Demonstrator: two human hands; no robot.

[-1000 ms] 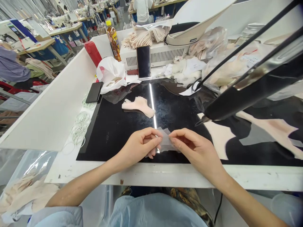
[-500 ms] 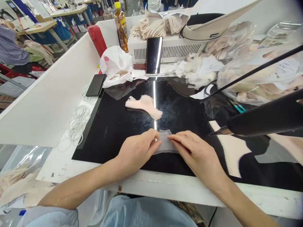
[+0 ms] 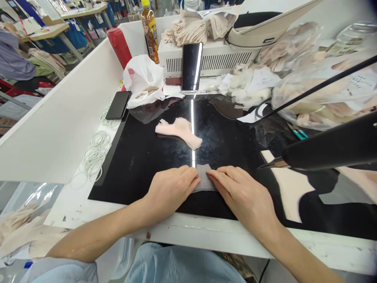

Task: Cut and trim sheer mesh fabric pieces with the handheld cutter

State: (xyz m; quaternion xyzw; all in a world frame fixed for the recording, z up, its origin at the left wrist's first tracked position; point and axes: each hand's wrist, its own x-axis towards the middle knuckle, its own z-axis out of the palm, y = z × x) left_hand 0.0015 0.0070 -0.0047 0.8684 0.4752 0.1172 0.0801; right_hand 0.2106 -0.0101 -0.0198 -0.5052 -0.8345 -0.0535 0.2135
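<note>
Between my hands, near the front edge of the glossy black work surface (image 3: pixel 138 169), is a small piece of sheer greyish-white fabric (image 3: pixel 204 180). My left hand (image 3: pixel 173 186) pinches its left side, the fingers curled and pressed together. At its right side, my right hand (image 3: pixel 240 188) grips the edge between thumb and fingertips. Just beyond them lies a curved pale-pink fabric piece (image 3: pixel 179 130), apparently a stack. To the right of my right hand rests a cream cut fabric piece (image 3: pixel 290 190), with a dark pointed tool tip above its upper end.
A thick black arm (image 3: pixel 330 147) reaches in from the right. White rings (image 3: pixel 96 155) and a black phone (image 3: pixel 118 105) lie along the left. Behind stand a propped phone (image 3: pixel 191 67), a white plastic bag (image 3: pixel 144 80), a red flask (image 3: pixel 119 47) and a drink bottle (image 3: pixel 150 33). Bagged fabric (image 3: pixel 326 94) fills the back right.
My fingers have shifted slightly on the sheer fabric, the left ones closing more over its edge. The fabric lies a little flatter. The view has tilted slightly.
</note>
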